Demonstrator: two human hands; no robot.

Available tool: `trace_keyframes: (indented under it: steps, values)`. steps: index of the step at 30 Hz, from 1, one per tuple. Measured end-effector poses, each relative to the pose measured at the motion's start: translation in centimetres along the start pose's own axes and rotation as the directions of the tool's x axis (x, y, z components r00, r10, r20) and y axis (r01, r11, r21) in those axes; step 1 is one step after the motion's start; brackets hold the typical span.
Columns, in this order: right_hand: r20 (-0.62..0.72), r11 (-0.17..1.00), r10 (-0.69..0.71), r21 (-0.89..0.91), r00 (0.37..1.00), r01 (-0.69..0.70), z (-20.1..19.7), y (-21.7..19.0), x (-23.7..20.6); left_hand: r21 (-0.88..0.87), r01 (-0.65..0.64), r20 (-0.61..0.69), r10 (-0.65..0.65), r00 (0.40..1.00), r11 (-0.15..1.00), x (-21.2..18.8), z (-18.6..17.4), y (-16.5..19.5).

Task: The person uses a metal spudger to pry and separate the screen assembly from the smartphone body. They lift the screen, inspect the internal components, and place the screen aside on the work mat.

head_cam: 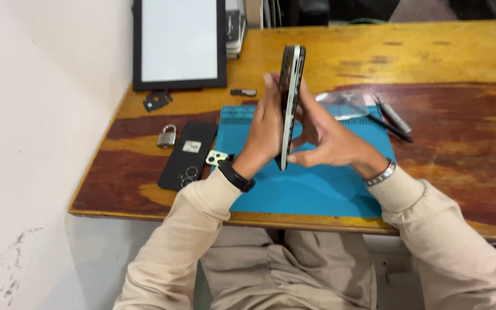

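Phone frame (290,103): thin, dark, pale-edged, upright on edge; left hand (265,129) and right hand (328,138) fingers pinching it above blue mat (317,189).

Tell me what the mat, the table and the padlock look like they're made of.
Mat: likely silicone or rubber, matte blue with moulded compartments along its far edge. Table: wood, varnished, grain and worn patches showing. Padlock: metal, dull grey body with a shiny shackle.

**Camera placement: single head-worn view**

One camera, worn on the person's head, looks steeply down and forward from close range across the worn, varnished wooden table (443,57) toward the white wall (47,115), with lap and sleeves at the lower edge.
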State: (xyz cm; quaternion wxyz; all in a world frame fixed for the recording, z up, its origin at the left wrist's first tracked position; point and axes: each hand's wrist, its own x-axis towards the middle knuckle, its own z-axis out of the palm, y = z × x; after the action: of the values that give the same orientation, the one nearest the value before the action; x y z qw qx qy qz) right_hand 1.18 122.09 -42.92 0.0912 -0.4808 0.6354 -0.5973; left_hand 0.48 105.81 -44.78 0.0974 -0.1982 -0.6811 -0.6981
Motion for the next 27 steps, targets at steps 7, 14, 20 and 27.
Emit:
trace_keyframes:
  steps: [7,14,20,27]
  values:
    - [0.011,1.0,-0.026,-0.013,1.0,0.026,-13.5,3.0,-1.7,0.067,-0.014,0.015,0.013,1.0,0.998,10.6,8.1,-3.8]
    - [0.009,1.0,-0.008,0.022,1.0,0.007,-20.4,3.1,-1.6,-0.004,0.053,0.013,-0.053,0.999,0.999,16.4,11.8,-4.6]
    - [0.013,0.999,-0.037,0.002,0.999,0.037,-23.7,2.5,-1.1,-0.024,0.012,0.02,-0.012,1.0,1.0,19.5,13.4,-4.4]
    - [0.024,0.997,-0.065,-0.045,0.998,0.066,-25.4,1.4,-0.3,-0.038,0.008,0.017,-0.007,1.0,0.999,21.3,14.0,-3.3]
